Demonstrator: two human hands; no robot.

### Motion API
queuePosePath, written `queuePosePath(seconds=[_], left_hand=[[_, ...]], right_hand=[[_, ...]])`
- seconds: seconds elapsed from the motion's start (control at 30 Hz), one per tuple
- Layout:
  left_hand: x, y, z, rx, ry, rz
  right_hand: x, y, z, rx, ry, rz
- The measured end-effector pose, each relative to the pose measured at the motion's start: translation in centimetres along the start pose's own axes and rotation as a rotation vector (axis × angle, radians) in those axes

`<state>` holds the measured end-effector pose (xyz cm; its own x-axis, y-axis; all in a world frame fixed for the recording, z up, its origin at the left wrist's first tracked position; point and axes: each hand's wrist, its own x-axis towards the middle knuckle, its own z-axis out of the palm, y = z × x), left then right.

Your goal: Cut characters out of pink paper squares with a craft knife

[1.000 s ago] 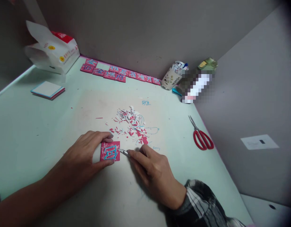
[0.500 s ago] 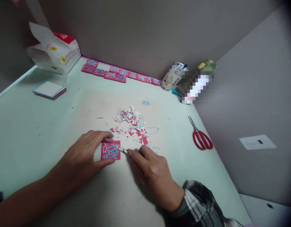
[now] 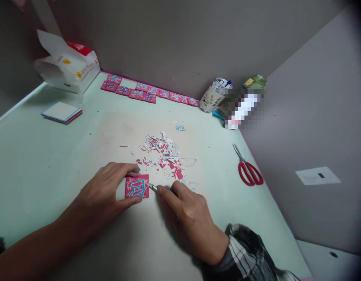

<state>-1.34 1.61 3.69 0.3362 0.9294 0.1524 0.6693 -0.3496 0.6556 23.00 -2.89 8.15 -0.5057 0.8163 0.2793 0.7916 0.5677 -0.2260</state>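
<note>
My left hand (image 3: 117,183) grips a small square red carving block (image 3: 137,186) by its top and bottom edges, thumb below and fingers above. A blue-outlined character stands out on the block's face. In my right hand (image 3: 183,205) is a slim metal carving knife (image 3: 152,187), pinched near its front end. Its tip meets the right side of the block's face. Just beyond the block lies a heap of red and white shavings (image 3: 163,146) on the table.
Red scissors (image 3: 250,173) lie to the right. Carved red tiles (image 3: 136,93) line the back edge beside a cup of pens (image 3: 214,95). A stack of square blocks (image 3: 61,112) and a white paper bag (image 3: 72,70) stand at left. Blue marks show on the tabletop (image 3: 221,218).
Both hands keep nearly the same place, the knife tip still at the block's right side. The whole view has shifted very slightly.
</note>
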Motion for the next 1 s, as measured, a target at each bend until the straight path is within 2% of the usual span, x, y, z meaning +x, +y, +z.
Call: queuePosePath(seconds=[0.13, 0.43, 0.83, 1.0], left_hand=[[-0.07, -0.07, 0.08, 0.018, 0.003, 0.023], [-0.01, 0.12, -0.14, 0.04, 0.002, -0.033], [0.01, 0.19, -0.17, 0.051, 0.004, -0.032], [0.15, 0.58, -0.4, 0.027, -0.02, -0.089]], right_hand=[[0.09, 0.12, 0.2, -0.01, -0.008, 0.017], [-0.06, -0.05, 0.21, -0.014, 0.001, 0.014], [-0.18, -0.19, 0.31, -0.049, 0.009, -0.002], [-0.23, -0.2, 0.52, -0.066, 0.004, 0.011]])
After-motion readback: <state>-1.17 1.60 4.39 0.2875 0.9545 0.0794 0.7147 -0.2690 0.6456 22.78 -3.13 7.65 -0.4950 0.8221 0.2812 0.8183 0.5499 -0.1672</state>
